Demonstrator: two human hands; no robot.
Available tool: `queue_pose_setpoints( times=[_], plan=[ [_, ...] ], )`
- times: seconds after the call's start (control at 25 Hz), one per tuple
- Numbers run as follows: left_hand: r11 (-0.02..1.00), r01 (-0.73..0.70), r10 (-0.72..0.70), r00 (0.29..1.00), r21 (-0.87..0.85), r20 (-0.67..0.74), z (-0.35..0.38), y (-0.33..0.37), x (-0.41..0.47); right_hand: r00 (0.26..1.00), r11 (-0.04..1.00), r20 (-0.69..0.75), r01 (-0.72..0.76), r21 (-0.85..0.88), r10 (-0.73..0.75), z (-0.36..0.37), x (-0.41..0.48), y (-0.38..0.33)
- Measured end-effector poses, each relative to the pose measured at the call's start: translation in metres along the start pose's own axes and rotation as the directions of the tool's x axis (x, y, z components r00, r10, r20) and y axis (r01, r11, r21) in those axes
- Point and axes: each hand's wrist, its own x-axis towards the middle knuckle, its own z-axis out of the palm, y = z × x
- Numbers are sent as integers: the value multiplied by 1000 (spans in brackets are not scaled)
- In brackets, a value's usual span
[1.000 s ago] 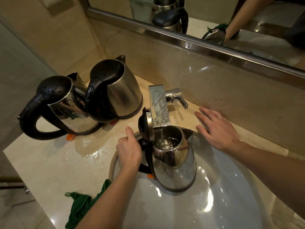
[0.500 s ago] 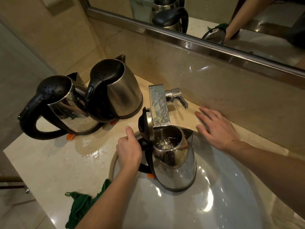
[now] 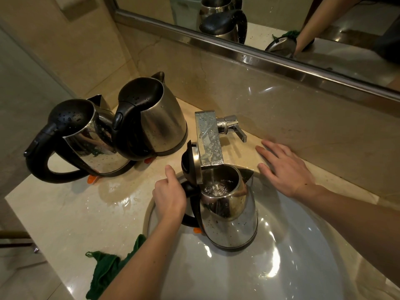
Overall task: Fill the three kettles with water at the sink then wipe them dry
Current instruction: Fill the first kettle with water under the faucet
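Kettle (image 3: pixel 229 221) stands in sink (image 3: pixel 281 267), lid up, mouth under faucet (image 3: pixel 208 137), water running in; left hand (image 3: pixel 170 195) grips handle; right hand (image 3: pixel 285 167) flat, fingers spread, on tabletop (image 3: pixel 65 213) near lever (image 3: pixel 234 131). Keep mouth centred under stream; watch level; close lever before overflow.

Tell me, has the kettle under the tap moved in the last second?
No. The kettle sits at the same spot under the faucet spout, its handle gripped by the left hand.

A bathroom: a white basin (image 3: pixel 249 276) sunk in a marble counter (image 3: pixel 71 215) below a wall mirror (image 3: pixel 337 24).
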Motion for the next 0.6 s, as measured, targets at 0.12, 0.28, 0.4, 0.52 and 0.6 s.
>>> queue_pose_setpoints(
  times=[0.12,0.28,0.4,0.52,0.6],
  plan=[
    [1000,3,-3,1000,-1,-1,0,0,-1,1000,1000,-2,-1,3,1,0,0,0],
    [1000,-1,1,1000,2,5,0,0,0,1000,1000,-4,2,3,-2,0,0,0],
    [1000,-2,2,1000,2,5,-1,-1,0,1000,1000,-7,4,6,-4,0,0,0],
    [1000,5,-5,1000,4,9,-1,-1,0,1000,1000,-8,2,9,-1,1,0,0],
    [1000,5,-5,1000,1,6,-1,-1,-1,1000,1000,-8,1,15,-1,0,0,0]
  ],
)
